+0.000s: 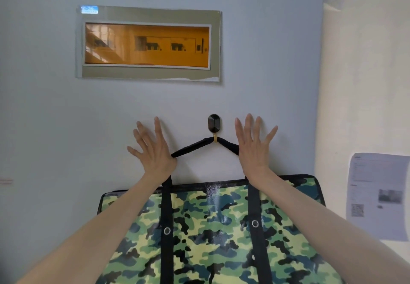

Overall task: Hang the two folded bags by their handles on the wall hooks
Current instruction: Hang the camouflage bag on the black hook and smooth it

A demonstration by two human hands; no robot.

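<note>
The camouflage bag (221, 228) hangs flat against the wall, its black handle (193, 147) looped over the small dark hook (214, 124) and pulled into a peak, strap ends running down and outward to either side. Both hands are up at the wall, palms forward. The left hand (153, 150) has its fingers (142, 137) spread wide, holding nothing, with the heel of the palm right at the left run of the handle. The right hand (253, 148) is splayed too, empty, and covers the right run of the handle. The hook sits between the two hands, about level with the fingertips and roughly as close to one as the other. My read: this bag is hung and the hands are letting go. A second bag isn't in view, nor is a second hook, so the next reach goes somewhere out of frame.
</note>
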